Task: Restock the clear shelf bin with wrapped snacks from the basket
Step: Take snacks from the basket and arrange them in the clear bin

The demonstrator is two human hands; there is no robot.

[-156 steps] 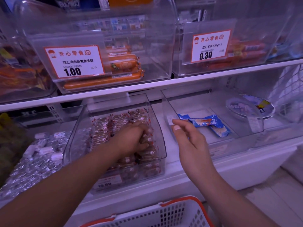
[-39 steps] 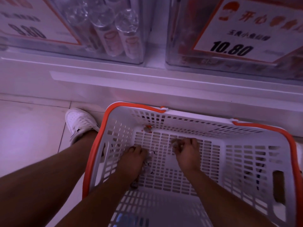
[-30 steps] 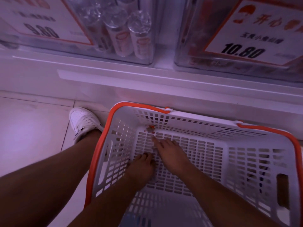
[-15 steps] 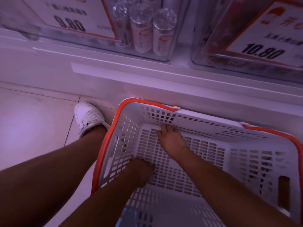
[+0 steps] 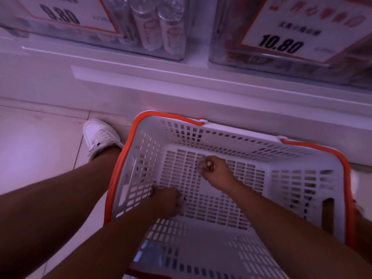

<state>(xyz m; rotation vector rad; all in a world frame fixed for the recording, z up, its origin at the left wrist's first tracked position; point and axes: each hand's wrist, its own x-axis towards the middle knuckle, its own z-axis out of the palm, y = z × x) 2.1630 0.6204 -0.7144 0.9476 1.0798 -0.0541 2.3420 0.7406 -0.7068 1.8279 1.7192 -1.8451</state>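
I look down into a white slotted basket (image 5: 289,178) with an orange rim, standing on the floor against the shelf base. My right hand (image 5: 216,171) is curled near the far side of the basket floor and grips a small clear-wrapped snack (image 5: 205,164). My left hand (image 5: 168,200) is curled low at the near left of the basket floor; bits of wrapper show at its fingertips, so it seems to hold snacks. The clear shelf bin (image 5: 291,63) with the 10.80 price card sits above at the upper right, holding reddish wrapped snacks.
A second clear bin (image 5: 153,33) with a 9.80 card and silvery tubes sits at the upper left. The white shelf ledge (image 5: 181,77) juts out above the basket. My white shoe (image 5: 100,135) and leg stand left of the basket on pale floor tiles.
My right hand, flat on the basket floor half a second ago, has closed round a wrapped snack and pulled back slightly. My left hand stays curled at the near left.
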